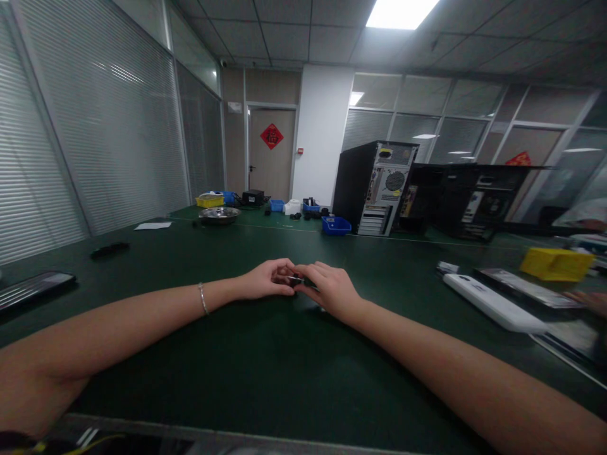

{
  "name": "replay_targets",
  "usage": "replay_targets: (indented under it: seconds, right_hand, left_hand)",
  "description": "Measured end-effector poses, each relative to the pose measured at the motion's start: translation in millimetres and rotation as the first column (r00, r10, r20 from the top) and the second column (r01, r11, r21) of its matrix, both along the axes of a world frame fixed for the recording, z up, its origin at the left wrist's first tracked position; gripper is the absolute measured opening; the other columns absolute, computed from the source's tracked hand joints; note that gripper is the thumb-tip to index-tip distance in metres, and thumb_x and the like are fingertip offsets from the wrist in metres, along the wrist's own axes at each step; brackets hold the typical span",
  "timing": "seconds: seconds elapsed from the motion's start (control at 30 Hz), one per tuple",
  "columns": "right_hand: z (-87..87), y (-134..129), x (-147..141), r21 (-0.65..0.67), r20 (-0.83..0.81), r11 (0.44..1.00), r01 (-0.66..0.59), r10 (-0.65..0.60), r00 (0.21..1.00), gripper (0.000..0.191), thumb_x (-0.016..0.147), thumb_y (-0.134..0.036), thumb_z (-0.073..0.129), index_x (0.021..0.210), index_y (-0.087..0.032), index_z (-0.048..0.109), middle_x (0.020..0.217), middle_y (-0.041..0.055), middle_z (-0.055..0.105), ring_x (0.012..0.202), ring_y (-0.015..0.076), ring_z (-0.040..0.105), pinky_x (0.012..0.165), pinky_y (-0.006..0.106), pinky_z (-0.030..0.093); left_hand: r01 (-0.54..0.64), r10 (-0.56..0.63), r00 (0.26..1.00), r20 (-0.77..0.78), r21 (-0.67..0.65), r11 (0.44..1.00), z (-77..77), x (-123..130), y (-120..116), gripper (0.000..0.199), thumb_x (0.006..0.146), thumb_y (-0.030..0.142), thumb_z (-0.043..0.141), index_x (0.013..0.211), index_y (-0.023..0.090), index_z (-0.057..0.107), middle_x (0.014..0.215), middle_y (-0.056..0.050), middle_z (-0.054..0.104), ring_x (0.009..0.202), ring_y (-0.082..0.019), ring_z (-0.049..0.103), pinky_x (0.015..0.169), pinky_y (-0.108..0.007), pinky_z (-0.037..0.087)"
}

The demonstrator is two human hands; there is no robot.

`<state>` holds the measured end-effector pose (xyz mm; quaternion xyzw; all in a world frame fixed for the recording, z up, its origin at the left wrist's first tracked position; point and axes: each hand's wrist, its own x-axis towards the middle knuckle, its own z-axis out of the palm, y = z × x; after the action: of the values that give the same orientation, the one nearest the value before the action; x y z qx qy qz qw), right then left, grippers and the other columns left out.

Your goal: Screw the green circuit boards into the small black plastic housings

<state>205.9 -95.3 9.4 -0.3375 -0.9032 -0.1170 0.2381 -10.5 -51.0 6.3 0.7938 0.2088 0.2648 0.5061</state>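
Observation:
Over the middle of the dark green table, my two hands meet at a small dark and shiny object, too small to make out fully. My left hand, with a bracelet on the wrist, has its thumb and fingers closed on the object's left side. From the right, my right hand pinches the same object between thumb and fingers. A small light-coloured bit shows just below the right hand, partly hidden by it.
Black computer towers, a blue bin and a metal dish stand farther back. On the right lie a long white device and a yellow bin, near another person's blurred hand. A dark device lies left.

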Motion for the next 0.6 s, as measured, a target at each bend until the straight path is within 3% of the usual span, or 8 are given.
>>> replay_targets:
  seconds: [0.13,0.23,0.4,0.5,0.6]
  right_hand:
    - [1.8,-3,-2,0.035,0.029,0.999,-0.029,0.028,0.999,0.036,0.095,-0.032,0.054,0.127,-0.017,0.054,0.098,0.0108,0.069,0.088,0.0241,0.061,0.071,0.034,0.049]
    - [3.5,-5,-5,0.046,0.043,0.997,-0.055,0.053,0.998,0.032,0.095,-0.032,0.054,0.124,-0.020,0.056,0.104,0.0112,0.070,0.088,0.0242,0.060,0.073,0.033,0.048]
    - [4.1,-6,-7,0.053,0.010,0.998,-0.039,0.038,0.999,0.033,0.094,-0.030,0.055,0.126,-0.023,0.053,0.115,0.0097,0.067,0.094,0.0241,0.061,0.077,0.033,0.050]
    - [2.5,-3,-4,0.056,-0.056,0.998,0.012,-0.009,0.998,0.038,0.093,-0.032,0.056,0.130,-0.023,0.048,0.122,0.0110,0.062,0.102,0.0256,0.061,0.077,0.034,0.052]
    - [1.0,0,0,0.053,-0.114,0.996,0.065,-0.059,0.992,0.044,0.094,-0.034,0.054,0.135,-0.023,0.042,0.129,0.0121,0.055,0.103,0.0260,0.061,0.074,0.035,0.054]
  left_hand:
    - [-0.025,0.025,0.999,0.028,-0.012,1.000,-1.8,5,-2,0.027,0.082,0.029,0.068,0.102,0.014,0.058,0.093,-0.004,0.064,0.091,-0.018,0.062,0.085,-0.036,0.048]
    - [-0.055,0.055,0.997,0.058,-0.013,0.998,-1.9,9,-6,0.021,0.080,0.026,0.070,0.094,0.013,0.060,0.088,-0.002,0.064,0.086,-0.017,0.062,0.082,-0.034,0.049]
    - [-0.116,0.119,0.987,0.112,-0.032,0.993,0.7,12,-8,0.032,0.078,0.016,0.070,0.108,0.014,0.060,0.101,-0.007,0.067,0.096,-0.021,0.063,0.087,-0.037,0.049]
    - [-0.234,0.240,0.956,0.166,-0.057,0.971,3.2,4,9,0.031,0.081,0.013,0.066,0.111,0.013,0.060,0.100,-0.007,0.069,0.097,-0.020,0.064,0.091,-0.038,0.048]
    - [-0.419,0.431,0.870,0.241,-0.101,0.902,8.1,-19,42,0.022,0.085,0.012,0.062,0.107,0.011,0.062,0.094,-0.007,0.069,0.090,-0.018,0.065,0.091,-0.037,0.048]
